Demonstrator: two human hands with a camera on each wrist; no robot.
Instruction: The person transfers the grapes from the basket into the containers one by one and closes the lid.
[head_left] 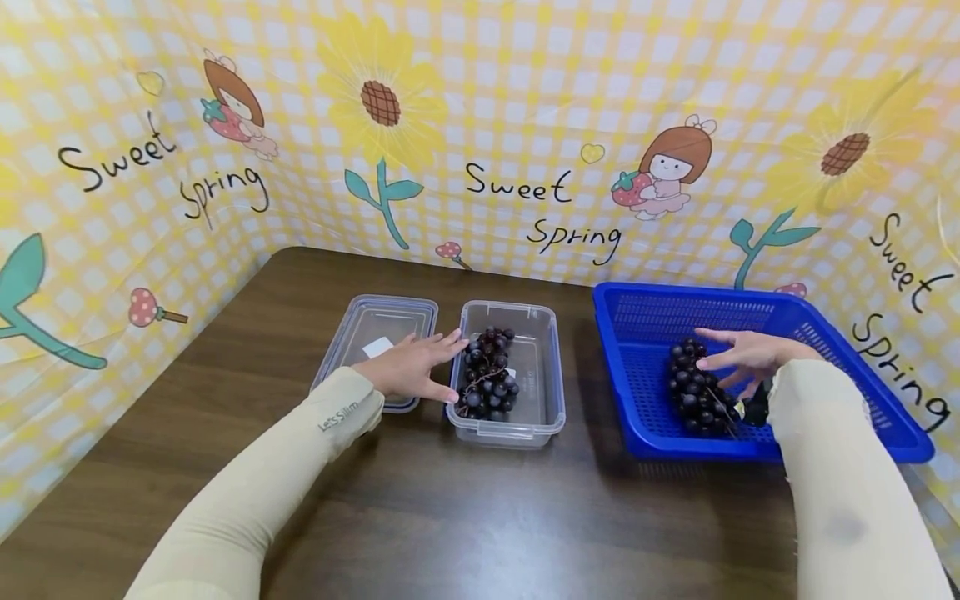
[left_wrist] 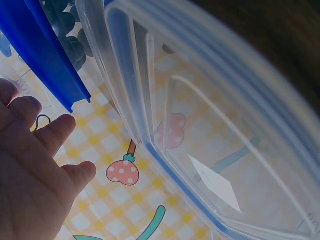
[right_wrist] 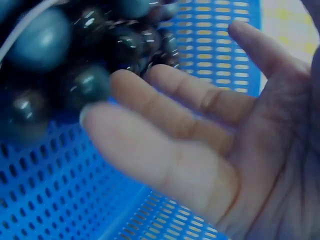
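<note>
Yellow checked sheeting printed with sunflowers and "Sweet Spring" lettering walls in a dark wooden table (head_left: 465, 517) on three sides. Just to the right of the left hand (head_left: 411, 371) stands a clear plastic box (head_left: 542, 367) without its lid, and a bunch of dark grapes (head_left: 487, 375) lies in the near-left part of it, close against the fingertips. That hand is flat and relaxed, fingers straight and spread a little, reaching over the gap between the box and the clear lid (head_left: 375, 333), which lies on the table under and behind the hand; a small white label shows through the lid. Well off to the right, a blue perforated basket (head_left: 840, 333) holds a second bunch of dark grapes (head_left: 693, 392), lying in its near-left part beneath the right hand (head_left: 746, 357). The right hand is wide, fingers extended and loosely spread over this bunch; in the right wrist view the fingertips (right_wrist: 125, 82) lie against the grapes without closing round them.
</note>
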